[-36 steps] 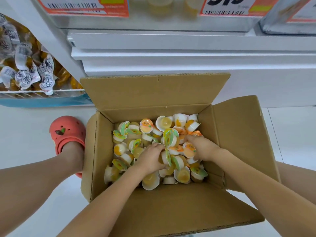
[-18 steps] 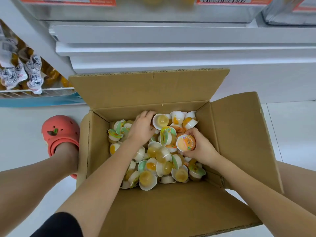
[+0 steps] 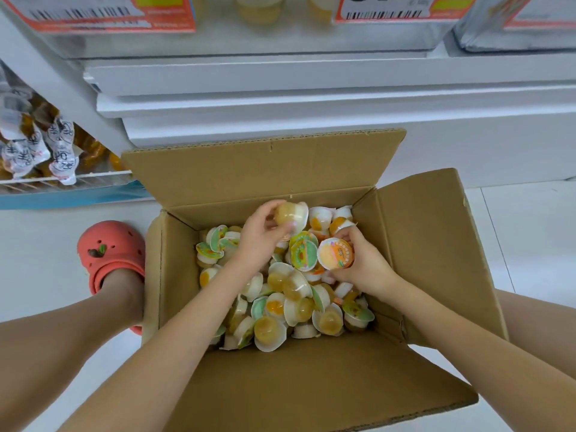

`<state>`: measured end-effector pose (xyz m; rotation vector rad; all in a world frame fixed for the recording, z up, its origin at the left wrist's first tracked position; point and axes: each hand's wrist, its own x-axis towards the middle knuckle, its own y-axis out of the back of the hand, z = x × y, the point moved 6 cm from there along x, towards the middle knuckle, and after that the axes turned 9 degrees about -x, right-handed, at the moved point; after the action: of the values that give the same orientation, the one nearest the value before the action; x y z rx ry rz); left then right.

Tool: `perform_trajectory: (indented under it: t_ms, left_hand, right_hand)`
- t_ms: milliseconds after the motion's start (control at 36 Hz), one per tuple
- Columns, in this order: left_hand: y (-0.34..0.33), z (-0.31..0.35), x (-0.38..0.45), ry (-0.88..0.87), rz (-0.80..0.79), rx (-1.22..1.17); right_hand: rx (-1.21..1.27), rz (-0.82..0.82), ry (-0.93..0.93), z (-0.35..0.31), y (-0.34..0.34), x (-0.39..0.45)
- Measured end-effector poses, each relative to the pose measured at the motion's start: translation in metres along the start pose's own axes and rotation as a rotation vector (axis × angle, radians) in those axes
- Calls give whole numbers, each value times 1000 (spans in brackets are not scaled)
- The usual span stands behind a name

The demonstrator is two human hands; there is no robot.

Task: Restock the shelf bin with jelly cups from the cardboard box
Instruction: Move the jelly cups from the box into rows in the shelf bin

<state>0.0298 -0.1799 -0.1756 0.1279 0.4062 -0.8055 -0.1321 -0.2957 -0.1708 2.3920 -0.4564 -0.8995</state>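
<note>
In the box at mid-frame, my left hand grips a cup; my right hand grips another cup.

Barcodes show on two orange shelf price tags; their figures are cut off, unreadable.

Head camera looks steeply down, close above cardboard box.

A pale tiled floor carries an open cardboard box, flaps spread, standing just before the white shelf base. A foot in a red clog stands on the floor just left of the box.
</note>
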Motion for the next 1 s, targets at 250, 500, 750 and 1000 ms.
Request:
perform_trajectory:
  t_ms: [250,500,750,1000]
  left_hand:
    - [1,11,-35,406,-386,-844]
    - [3,4,-42,397,-247,-131]
    - [6,-59,-32,234,-199,714]
    - [-50,-30,19,-42,-60,712]
  right_hand:
    - [-57,36,136,-59,36,-18]
    - [-113,1,105,-66,54,-44]
    - [119,-66,-132,-29,50,-49]
    - [176,72,-150,-24,38,-42]
